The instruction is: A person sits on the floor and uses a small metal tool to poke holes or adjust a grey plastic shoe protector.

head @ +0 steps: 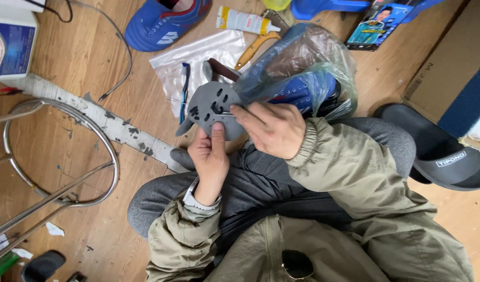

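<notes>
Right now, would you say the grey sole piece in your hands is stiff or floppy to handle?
Probably flexible: the grey sole piece looks thin and curls at its lower edge. Likely light, since the left hand props it with a thumb. The right hand steadies it.

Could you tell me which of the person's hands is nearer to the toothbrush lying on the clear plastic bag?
Left. The left hand holds the grey sole piece just right of the toothbrush; the right hand sits farther right, beyond that piece.

White and blue box (10,44) top left, white-yellow tube (242,21) top centre, blue printed package (381,23) top right, brown carton (438,68) right
</notes>
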